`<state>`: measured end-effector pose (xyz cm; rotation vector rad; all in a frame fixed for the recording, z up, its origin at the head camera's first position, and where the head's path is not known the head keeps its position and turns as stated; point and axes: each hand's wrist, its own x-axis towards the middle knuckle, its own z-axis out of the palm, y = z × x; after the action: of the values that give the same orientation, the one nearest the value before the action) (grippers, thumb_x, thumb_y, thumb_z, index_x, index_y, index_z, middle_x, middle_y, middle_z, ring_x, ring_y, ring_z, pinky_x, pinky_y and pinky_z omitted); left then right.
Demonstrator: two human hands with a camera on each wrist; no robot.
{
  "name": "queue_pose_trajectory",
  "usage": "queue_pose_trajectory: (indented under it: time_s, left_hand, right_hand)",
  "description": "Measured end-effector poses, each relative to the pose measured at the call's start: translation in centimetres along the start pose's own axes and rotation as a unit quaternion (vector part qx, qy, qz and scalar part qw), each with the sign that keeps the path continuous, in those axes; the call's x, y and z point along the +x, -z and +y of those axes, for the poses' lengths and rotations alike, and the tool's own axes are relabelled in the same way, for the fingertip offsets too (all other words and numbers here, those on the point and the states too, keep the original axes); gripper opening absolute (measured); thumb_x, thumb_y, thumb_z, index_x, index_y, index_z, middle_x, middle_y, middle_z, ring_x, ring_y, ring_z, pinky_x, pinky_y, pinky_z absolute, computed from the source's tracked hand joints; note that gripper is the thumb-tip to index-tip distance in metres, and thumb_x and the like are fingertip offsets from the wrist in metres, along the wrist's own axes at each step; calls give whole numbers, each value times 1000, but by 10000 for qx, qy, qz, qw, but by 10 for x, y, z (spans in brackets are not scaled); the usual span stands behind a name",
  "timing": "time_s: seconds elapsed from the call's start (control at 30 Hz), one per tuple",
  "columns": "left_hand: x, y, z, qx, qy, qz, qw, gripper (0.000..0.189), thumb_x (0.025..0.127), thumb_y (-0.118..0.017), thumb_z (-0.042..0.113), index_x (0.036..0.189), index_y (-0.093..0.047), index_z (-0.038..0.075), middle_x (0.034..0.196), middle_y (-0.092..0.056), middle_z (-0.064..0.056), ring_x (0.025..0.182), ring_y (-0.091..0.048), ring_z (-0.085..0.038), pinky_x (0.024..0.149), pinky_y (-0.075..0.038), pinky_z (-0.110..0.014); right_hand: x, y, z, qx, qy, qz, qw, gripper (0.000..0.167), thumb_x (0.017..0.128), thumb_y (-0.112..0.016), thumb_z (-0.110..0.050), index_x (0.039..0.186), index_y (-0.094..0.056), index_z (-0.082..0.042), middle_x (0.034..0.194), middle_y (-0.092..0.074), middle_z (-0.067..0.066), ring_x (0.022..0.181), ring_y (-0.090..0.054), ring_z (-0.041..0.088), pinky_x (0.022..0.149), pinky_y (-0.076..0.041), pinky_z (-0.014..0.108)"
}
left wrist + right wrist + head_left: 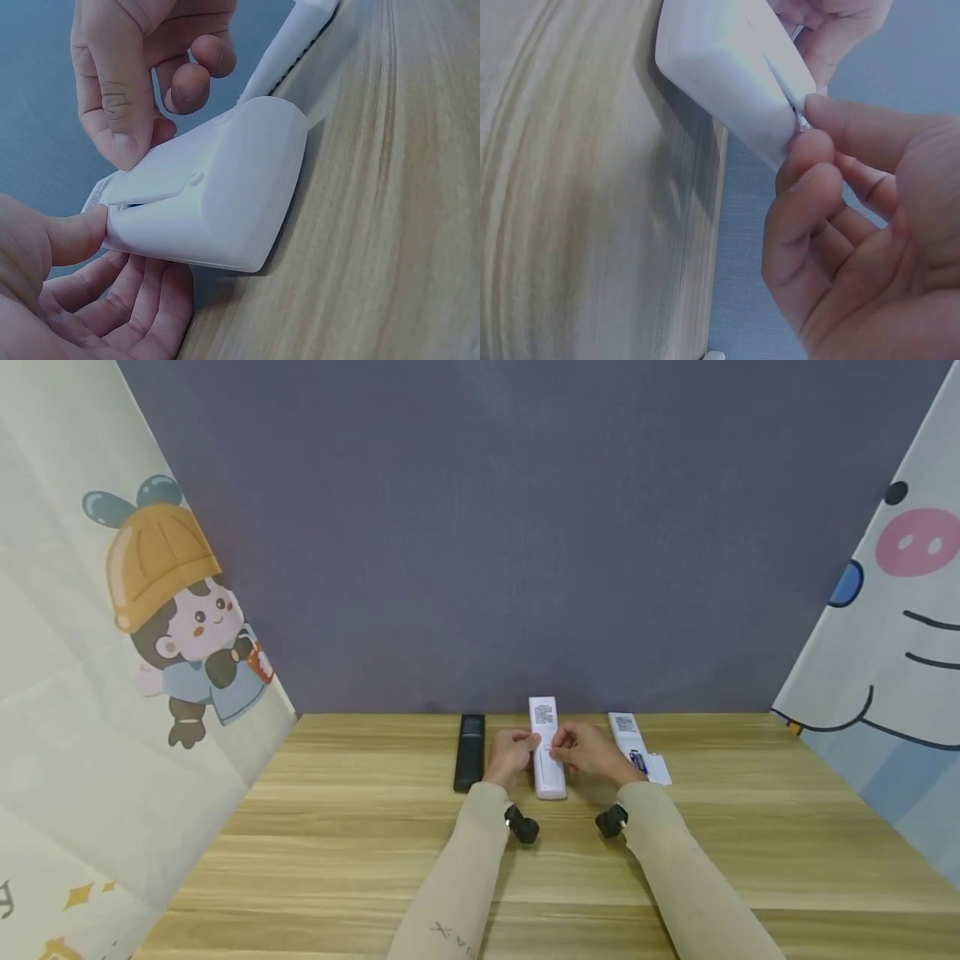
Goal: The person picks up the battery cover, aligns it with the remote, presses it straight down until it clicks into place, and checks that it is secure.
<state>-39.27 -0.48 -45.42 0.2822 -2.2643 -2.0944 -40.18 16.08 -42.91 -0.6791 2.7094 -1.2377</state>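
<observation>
A white remote control [551,790] lies back side up, its lower end tilted toward the tabletop in the left wrist view. My left hand [512,753] holds it by its left side, thumb along the top edge and fingers underneath. With thumb and forefinger my right hand [588,750] pinches the edge of the battery cover [154,176]. A thin dark gap shows along one side of that cover, which sits slightly raised from the body. What lies beneath the cover is hidden.
A black remote control [469,760] lies to the left. On the right is another white remote control [625,728], with blue batteries [638,762] showing and a loose white cover [658,769] beside it. A dark wall panel [525,568] borders the wooden table [337,843].
</observation>
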Motion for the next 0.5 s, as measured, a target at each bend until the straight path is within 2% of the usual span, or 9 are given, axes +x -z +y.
queue_pose_trajectory:
  time_s: [0.3, 0.5]
  left_hand:
    - [0, 1, -2, -46, -40, -18, 10000, 21, 98, -68, 13, 109, -75, -4, 99, -74, -12, 80, -65, -13, 71, -57, -28]
    - [0, 1, 0, -70, 37, -42, 10000, 22, 98, -67, 14, 110, -75, -3, 101, -74, -12, 82, -66, -14, 74, -58, -30]
  right_hand:
    - [0, -3, 2, 141, -101, 49, 9998, 8, 93, -71, -5, 90, -63, -4, 71, -58, 3, 53, -54, 14, 49, -44, 26]
    - [0, -3, 2, 73, -81, 151, 9998, 8, 92, -71, -5, 90, -63, -5, 76, -59, 4, 61, -55, 14, 55, -46, 26]
